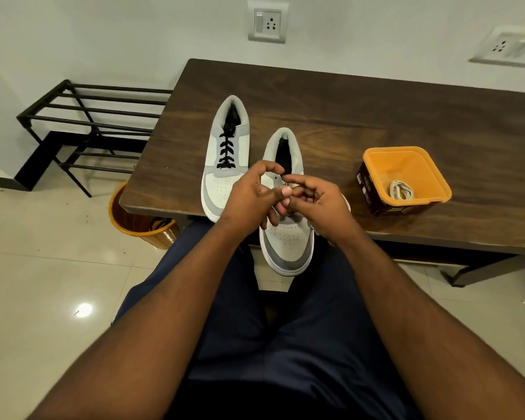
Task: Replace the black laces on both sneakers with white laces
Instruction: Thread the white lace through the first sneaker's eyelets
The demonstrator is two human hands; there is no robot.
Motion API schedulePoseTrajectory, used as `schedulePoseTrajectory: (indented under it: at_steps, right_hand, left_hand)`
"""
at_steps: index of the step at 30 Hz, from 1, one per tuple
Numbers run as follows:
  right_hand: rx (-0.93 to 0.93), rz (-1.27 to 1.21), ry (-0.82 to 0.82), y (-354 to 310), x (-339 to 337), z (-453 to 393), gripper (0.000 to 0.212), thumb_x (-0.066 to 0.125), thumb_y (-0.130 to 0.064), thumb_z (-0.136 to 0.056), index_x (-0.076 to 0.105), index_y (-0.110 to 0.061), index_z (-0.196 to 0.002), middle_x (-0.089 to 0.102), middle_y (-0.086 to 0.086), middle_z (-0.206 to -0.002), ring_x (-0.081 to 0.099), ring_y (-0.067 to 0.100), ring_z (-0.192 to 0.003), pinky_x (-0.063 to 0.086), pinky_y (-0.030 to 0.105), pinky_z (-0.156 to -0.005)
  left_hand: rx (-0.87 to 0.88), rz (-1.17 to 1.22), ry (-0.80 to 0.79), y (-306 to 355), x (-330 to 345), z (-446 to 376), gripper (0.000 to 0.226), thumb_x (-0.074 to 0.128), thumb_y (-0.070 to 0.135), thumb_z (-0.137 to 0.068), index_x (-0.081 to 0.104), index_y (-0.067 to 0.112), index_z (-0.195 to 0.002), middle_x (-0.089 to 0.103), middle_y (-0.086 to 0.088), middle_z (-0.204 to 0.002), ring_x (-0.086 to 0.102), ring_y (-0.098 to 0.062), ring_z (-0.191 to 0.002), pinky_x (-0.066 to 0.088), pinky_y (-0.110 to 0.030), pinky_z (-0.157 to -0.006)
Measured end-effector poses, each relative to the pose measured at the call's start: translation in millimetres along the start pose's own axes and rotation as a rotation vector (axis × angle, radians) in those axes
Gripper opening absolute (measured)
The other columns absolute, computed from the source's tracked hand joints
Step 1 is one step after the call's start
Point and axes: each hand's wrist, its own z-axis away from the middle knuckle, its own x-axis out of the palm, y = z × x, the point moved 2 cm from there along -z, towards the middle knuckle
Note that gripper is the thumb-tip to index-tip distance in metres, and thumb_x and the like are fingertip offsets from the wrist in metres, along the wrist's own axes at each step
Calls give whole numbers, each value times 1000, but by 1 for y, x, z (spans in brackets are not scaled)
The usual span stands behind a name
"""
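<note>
— Two sneakers? Where?
— On the table (376,116). The left sneaker (225,153) keeps its black lace (226,150); the right sneaker (285,237) overhangs the near edge.
— And the hands?
— Both over the right sneaker. The left hand (249,195) and right hand (319,201) have curled fingers, pinching something small; what, I cannot tell.
— White laces?
— One (402,189) lies coiled in the tub (373,183), well right. A bin (125,219) stands below.

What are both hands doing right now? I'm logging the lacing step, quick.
Left hand: fingers curled over the near sneaker; what it holds cannot be told.
Right hand: the same, fingers curled, held thing hidden.
</note>
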Motion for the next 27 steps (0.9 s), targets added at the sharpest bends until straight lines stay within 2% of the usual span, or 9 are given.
schedulePoseTrajectory:
  at_steps: [2, 3, 7, 10, 15, 18, 20, 24, 27]
  right_hand:
    - [42, -52, 73, -3, 1, -2, 17, 64, 1, -88, 70, -3, -103, 68, 12, -79, 62, 15, -65, 54, 25, -59]
    - [54, -49, 128, -3, 0, -4, 11, 65, 0, -88, 72, -4, -95, 68, 12, -79, 62, 15, -65, 54, 26, -58]
    - [49, 136, 249, 1, -9, -13, 6, 69, -9, -87, 73, -10, -83, 72, 3, -80, 65, 9, -73, 56, 30, -74]
    - [32, 310, 287, 6, -9, -17, 7, 64, -15, -91, 69, -13, -87, 70, -3, -82, 66, 10, -78, 56, 33, -76]
    - [-18, 369, 315, 7, -5, -21, 10, 67, -9, -86, 73, -15, -92, 71, -5, -87, 67, 11, -84, 56, 34, -82]
    - [-101, 459, 284, 2, 2, -21, 17, 67, -6, -86, 75, -10, -100, 73, 1, -96, 67, 14, -92, 53, 30, -86]
    - [-184, 559, 246, -1, 7, -22, 23, 63, -4, -86, 72, -12, -106, 72, 1, -101, 66, 15, -95, 53, 34, -88]
    - [-191, 586, 216, -2, 10, -26, 25, 61, -6, -85, 61, -19, -107, 61, -12, -81, 63, 14, -79, 55, 41, -74]
    - [-132, 461, 214, -1, 10, -29, 25, 60, -4, -83, 55, -20, -102, 60, -10, -77, 62, 13, -74, 55, 42, -72]
  left_hand:
    - [-20, -13, 39, 3, -2, -5, 23, 63, 31, -94, 51, 19, -111, 67, -15, -64, 56, -23, -42, 39, -24, -38]
    - [-29, -30, 94, 3, -5, -8, 23, 60, 38, -95, 53, 20, -107, 67, -15, -64, 56, -22, -42, 41, -26, -40]
    - [-41, -249, 371, -7, -15, -26, 28, 62, 46, -91, 58, 18, -86, 67, -3, -66, 61, -12, -53, 54, -37, -61]
    - [-105, -352, 336, -12, -9, -37, 36, 72, 48, -81, 61, 14, -76, 63, 4, -66, 59, -12, -61, 50, -30, -61]
    - [-126, -286, 326, -18, -6, -41, 21, 75, 24, -78, 69, 10, -65, 65, 1, -58, 56, -7, -53, 46, -24, -56]
    - [-165, -209, 335, -21, -8, -38, 19, 72, 15, -80, 72, 2, -68, 60, 6, -47, 52, -4, -45, 46, -23, -52]
    - [-190, -144, 332, -24, -8, -36, 19, 70, 11, -82, 71, -6, -73, 54, 8, -41, 48, -3, -38, 41, -20, -47]
    - [-233, -59, 326, -27, -10, -34, 19, 71, 11, -83, 72, -6, -75, 57, -3, -47, 49, -11, -41, 42, -22, -48]
    - [-233, -10, 307, -31, -10, -36, 20, 73, 15, -81, 72, -2, -71, 62, -14, -58, 55, -21, -53, 51, -34, -60]
